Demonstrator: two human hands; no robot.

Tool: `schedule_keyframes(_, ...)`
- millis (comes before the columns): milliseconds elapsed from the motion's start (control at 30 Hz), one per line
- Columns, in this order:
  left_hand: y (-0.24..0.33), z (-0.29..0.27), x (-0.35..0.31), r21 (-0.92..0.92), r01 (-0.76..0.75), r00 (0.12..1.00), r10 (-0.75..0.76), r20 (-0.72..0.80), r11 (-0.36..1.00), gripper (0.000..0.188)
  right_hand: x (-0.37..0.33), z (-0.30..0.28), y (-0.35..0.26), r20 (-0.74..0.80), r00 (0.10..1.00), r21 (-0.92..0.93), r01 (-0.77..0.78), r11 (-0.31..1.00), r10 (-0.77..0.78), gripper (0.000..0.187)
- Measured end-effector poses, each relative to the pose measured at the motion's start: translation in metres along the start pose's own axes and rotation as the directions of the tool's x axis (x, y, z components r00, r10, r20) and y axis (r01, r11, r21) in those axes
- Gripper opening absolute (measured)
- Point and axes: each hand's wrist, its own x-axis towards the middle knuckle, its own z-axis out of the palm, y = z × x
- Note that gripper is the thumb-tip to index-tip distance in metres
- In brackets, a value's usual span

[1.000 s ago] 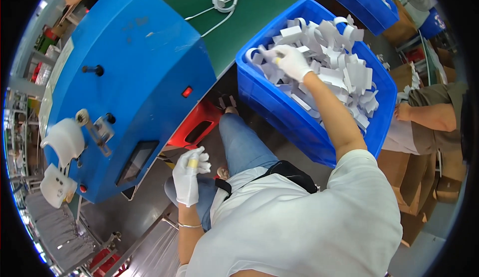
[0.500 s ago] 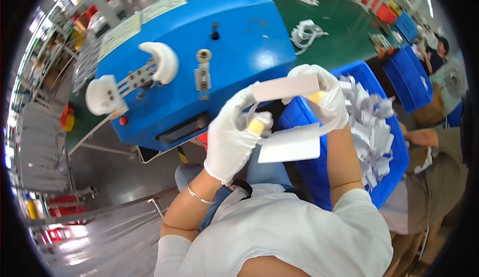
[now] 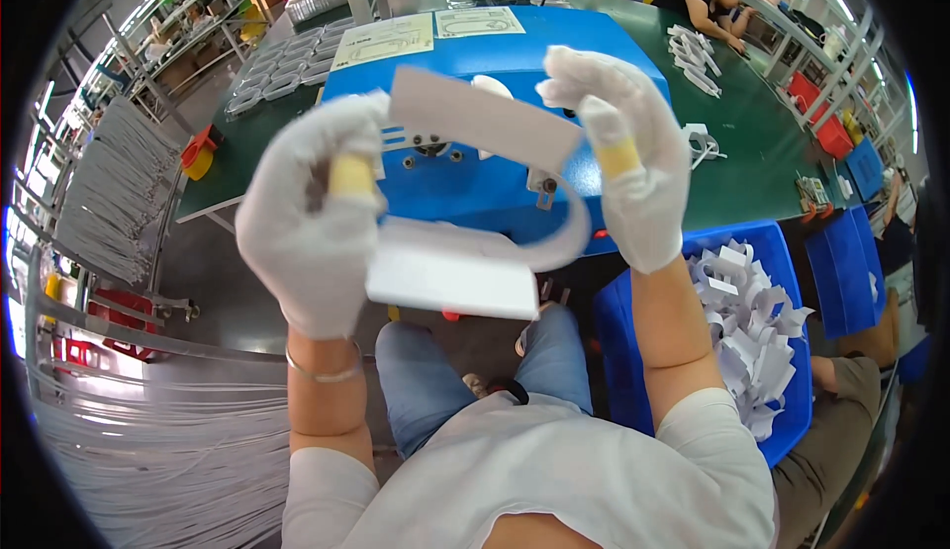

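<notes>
A white looped piece with two flat panels hangs between my hands: its upper panel [image 3: 475,119] is tilted, its lower panel [image 3: 450,277] sits beneath, and a thin curved band joins them on the right. My left hand [image 3: 312,208], in a white glove with yellow tape on a finger, has its fingers curled at the left end of the piece. My right hand [image 3: 633,158], gloved and taped likewise, is raised by the right end, fingers apart; contact there is unclear. Behind the piece stands a blue machine [image 3: 614,64] with white and metal fittings, partly hidden.
A blue bin [image 3: 802,420] heaped with white looped pieces [image 3: 757,341] stands at my right. Green tabletop [image 3: 717,188] carries more white pieces and, far left, clear trays [image 3: 287,64]. White strips [image 3: 148,450] hang at the left. Other people sit at the far side and right.
Both hands have come up and spread wider with the looped piece. My right fingers have opened from around its right end. The view has tilted up, showing more of the far table.
</notes>
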Motion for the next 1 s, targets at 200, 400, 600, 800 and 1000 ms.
schedule_keyframes(200,-0.022,0.005,0.009,0.218,-0.198,0.972,0.219,-0.079,0.956,0.016,0.013,0.001,0.021,-0.001,1.0,-0.083,0.018,0.996,-0.018,0.031)
schedule_keyframes(400,-0.037,-0.001,0.02,0.379,-0.074,0.99,0.115,-0.087,0.923,0.014,0.009,0.01,0.029,0.122,0.962,-0.068,-0.239,0.969,0.246,0.031)
schedule_keyframes(600,-0.036,-0.006,0.022,-0.03,0.319,0.948,-0.32,-0.003,0.947,0.019,0.018,0.008,0.02,0.224,0.912,0.003,-0.353,0.936,0.343,0.027)
schedule_keyframes(800,-0.052,-0.01,0.028,0.12,0.189,0.982,-0.185,-0.041,0.975,0.021,0.025,0.01,0.026,0.257,0.929,-0.017,-0.269,0.963,0.265,0.027)
schedule_keyframes(1000,-0.07,-0.015,0.003,-0.133,0.314,0.943,-0.325,-0.07,0.94,0.043,0.033,0.003,0.027,0.375,0.861,-0.102,-0.33,0.938,0.344,0.034)
